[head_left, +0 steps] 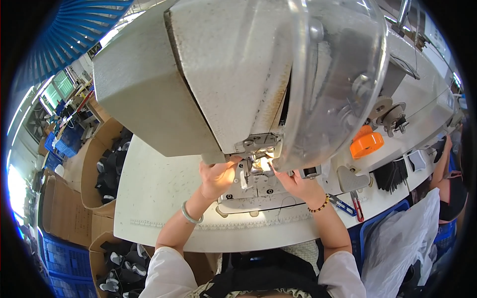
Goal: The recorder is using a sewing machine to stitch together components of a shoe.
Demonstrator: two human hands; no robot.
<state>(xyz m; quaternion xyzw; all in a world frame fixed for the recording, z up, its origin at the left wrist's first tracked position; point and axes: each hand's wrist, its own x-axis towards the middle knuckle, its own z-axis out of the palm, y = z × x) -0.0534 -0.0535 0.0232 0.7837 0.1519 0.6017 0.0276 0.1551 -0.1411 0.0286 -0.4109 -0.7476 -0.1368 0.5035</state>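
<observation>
A large pale sewing machine (233, 74) fills the upper middle, and its lit needle area (261, 162) lies between my two hands. My left hand (217, 180) reaches to the left side of the needle area, fingers bent inward and closed, their tips partly hidden under the machine head. From the right, my right hand (300, 186) brings its closed fingertips close to the same spot. Whatever either hand pinches is too small or hidden to make out. A loose dark thread (284, 202) curls over the table below the needle plate.
On the white table (164, 198) a ruler strip (238, 225) runs along the front. At right lie blue snips (343, 204), red snips (357, 206), a grey pad (352, 179) and dark fabric pieces (390, 175). Cardboard boxes (64, 208) stand left; another person (449, 188) sits far right.
</observation>
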